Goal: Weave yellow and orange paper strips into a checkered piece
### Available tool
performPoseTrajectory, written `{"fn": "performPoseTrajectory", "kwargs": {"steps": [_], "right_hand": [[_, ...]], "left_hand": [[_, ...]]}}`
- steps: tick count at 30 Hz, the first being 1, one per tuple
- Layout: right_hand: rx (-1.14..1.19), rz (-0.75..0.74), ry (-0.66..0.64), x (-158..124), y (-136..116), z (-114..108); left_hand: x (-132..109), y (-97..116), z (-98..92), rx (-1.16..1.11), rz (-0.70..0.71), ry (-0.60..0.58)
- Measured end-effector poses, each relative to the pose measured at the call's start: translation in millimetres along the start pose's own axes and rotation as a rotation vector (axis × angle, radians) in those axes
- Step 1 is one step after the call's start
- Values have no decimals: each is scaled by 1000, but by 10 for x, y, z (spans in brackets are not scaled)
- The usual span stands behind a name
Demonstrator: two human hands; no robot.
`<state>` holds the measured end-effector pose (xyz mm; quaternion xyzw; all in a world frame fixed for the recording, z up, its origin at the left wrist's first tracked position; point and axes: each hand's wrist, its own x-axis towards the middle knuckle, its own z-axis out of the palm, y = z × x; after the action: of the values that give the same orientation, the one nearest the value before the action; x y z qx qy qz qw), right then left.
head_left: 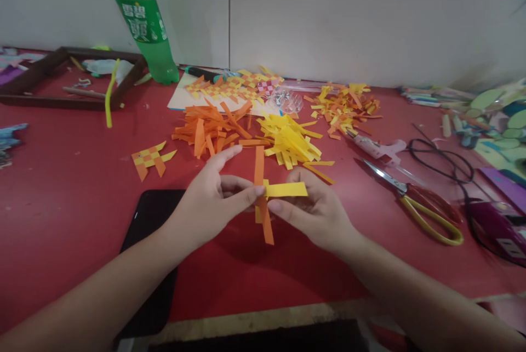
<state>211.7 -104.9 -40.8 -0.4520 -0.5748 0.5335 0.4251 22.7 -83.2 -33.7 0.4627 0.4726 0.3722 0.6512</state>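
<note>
Over the table's front part, my left hand (pixel 217 187) pinches a small piece of interlaced paper strips (pixel 259 168), orange and yellow, between thumb and fingers. One orange strip runs up and down, and a yellow end points right. My right hand (pixel 320 209) is curled at the piece's right side, its thumb near the crossing and its fingers partly behind the yellow end. A woven orange and yellow paper fish (pixel 151 160) lies left of my hands. Beyond them are a pile of orange strips (pixel 211 127) and a pile of yellow strips (pixel 290 141).
Scissors (pixel 411 198), a pink glue gun (pixel 378 149) and a black cord lie right. A black phone-like slab (pixel 143 275) is under my left forearm. A green bottle (pixel 143 28), dark frame (pixel 53 102), woven fish (pixel 230 89) and paper scraps (pixel 345 108) stand or lie behind.
</note>
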Motion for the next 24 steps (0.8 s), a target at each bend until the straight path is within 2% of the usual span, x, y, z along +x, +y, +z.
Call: {"fn": "performPoseTrajectory", "kwargs": {"steps": [5, 9, 13, 15, 17, 22, 24], "right_hand": [[273, 16, 15, 23, 21, -26], [349, 25, 9, 14, 43, -18], [402, 102, 33, 41, 50, -13], [484, 177, 29, 66, 39, -28], [569, 257, 9, 89, 17, -51], [648, 358, -90, 93, -38, -84], [619, 383, -119, 76, -43, -81]], "left_hand": [[6, 16, -19, -5, 34, 2], [13, 23, -21, 70, 76, -4], [-13, 35, -4, 69, 54, -51], [-39, 39, 4, 89, 86, -76], [-64, 35, 6, 212, 206, -81], [-83, 33, -11, 709, 696, 38], [-85, 50, -18, 764, 781, 66]]}}
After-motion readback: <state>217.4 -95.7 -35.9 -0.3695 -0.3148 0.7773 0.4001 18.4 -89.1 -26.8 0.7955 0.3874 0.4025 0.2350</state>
